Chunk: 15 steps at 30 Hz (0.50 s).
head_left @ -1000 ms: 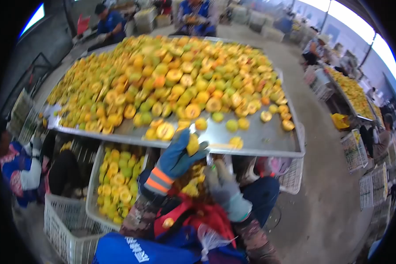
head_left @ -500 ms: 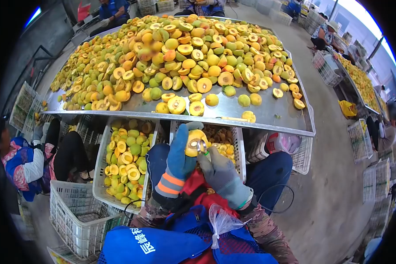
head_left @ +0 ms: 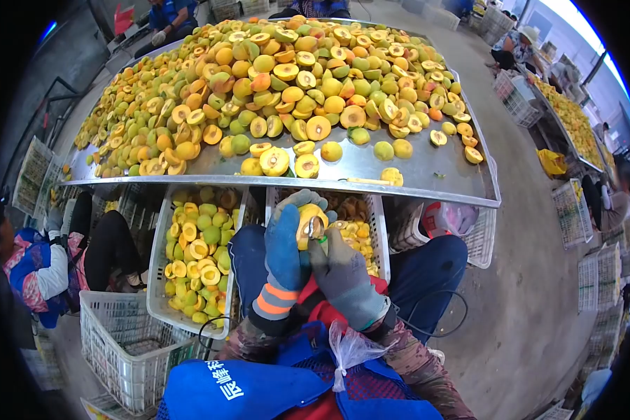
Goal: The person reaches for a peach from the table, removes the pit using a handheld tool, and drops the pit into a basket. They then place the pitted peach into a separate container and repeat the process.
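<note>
The left hand point(head_left: 285, 245), in a blue glove with an orange-striped cuff, is clenched around a halved peach point(head_left: 308, 218), cut face turned up toward the camera. The right hand point(head_left: 341, 273), in a grey glove, grips a small metal pitting tool point(head_left: 316, 227) whose tip sits in the hollow of the fruit; its fingers are closed on the handle. Both hands meet just above the person's lap, over a white slotted crate point(head_left: 379, 231) that holds pits and fruit scraps between the knees. To the left of it stands a second white crate point(head_left: 158, 280) filled with yellow and green peach halves, and lower left is another basket point(head_left: 119, 350), seen mostly by its wall. Just beyond the hands runs the edge of a steel sorting table point(head_left: 413, 183), heaped with whole and halved peaches point(head_left: 294, 77); a few loose halves lie near the front rim. A blue and red apron point(head_left: 259, 388) covers the person's front, with a knotted clear plastic bag point(head_left: 343, 346) on it. At far left a seated co-worker point(head_left: 38, 266) in a patterned sleeve is partly visible, and more people sit at the far end of the table.
</note>
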{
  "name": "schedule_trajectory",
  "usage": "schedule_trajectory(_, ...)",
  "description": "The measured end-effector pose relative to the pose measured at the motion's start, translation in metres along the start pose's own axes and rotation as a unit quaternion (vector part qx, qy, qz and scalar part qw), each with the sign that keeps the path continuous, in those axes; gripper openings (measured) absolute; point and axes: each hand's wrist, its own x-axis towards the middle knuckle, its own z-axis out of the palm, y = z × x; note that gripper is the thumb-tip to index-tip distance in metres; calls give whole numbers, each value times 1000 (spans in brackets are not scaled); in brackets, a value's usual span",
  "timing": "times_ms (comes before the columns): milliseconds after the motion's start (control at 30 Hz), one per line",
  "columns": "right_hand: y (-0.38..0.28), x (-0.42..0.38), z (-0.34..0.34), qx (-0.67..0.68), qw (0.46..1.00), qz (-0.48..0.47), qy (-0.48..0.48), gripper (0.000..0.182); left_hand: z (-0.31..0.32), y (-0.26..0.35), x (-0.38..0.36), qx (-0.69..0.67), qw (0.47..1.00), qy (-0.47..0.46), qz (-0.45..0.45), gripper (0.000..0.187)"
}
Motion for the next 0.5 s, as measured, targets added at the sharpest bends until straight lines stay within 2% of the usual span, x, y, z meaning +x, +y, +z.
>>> schedule_trajectory(167,13,-1,12,80,997,-17,5,22,-2,0,2,17,999,27,-18,41)
schedule_trajectory(300,21,5,17,60,997,-28,-31,22,-5,4,6,51,993,91,-50,47)
schedule_trajectory(367,26,4,22,5,993,-115,-31,21,-6,8,9,63,993,95,-41,51)
schedule_trajectory(467,21,10,16,17,993,-102,-61,22,-3,15,10,34,986,142,-76,49)
schedule_trajectory(500,19,10,16,19,993,-101,-63,22,-3,13,7,136,982,131,-26,49)
